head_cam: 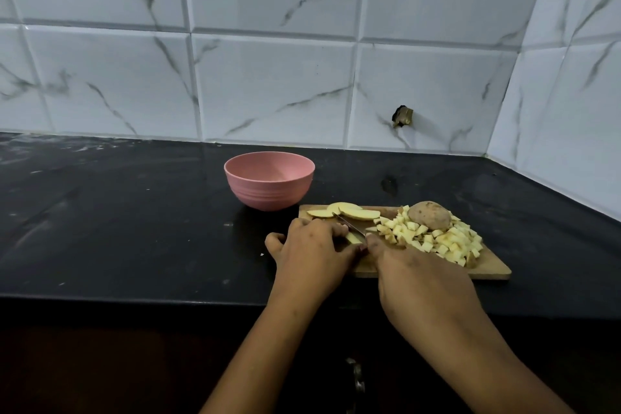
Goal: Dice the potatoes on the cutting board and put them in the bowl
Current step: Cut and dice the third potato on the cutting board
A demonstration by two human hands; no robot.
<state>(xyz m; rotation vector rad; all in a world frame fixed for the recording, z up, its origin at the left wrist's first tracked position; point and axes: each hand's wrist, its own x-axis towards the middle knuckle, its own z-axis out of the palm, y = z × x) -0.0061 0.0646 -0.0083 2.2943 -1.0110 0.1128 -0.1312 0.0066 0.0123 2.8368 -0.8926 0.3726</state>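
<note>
One whole potato (430, 214) and some slices (346, 212) remain beside the diced pile (447, 242) on the cutting board (487, 270), the bowl (268, 178) behind it empty, right fingers (372, 241) clamped on the knife (351, 227), left fingers (336, 230) curled onto a slice (353, 238).

Both hands are down on the cutting board (487, 267). The left hand (312, 245) curls its fingers over a pale potato piece (353, 238), pinning it at the board's near left. The right hand (420, 276) grips the knife (349, 227), handle hidden in the fist, blade angled across that piece. Beyond the blade lie a few long potato slices (349, 212). To the right, a heap of diced potato (437, 240), with a whole unpeeled potato (430, 214) against its far side. The pink bowl (268, 185) stands on the black counter (134, 212) just beside the board's far left corner, nothing visible inside. White marbled tiles (268, 77) behind.
</note>
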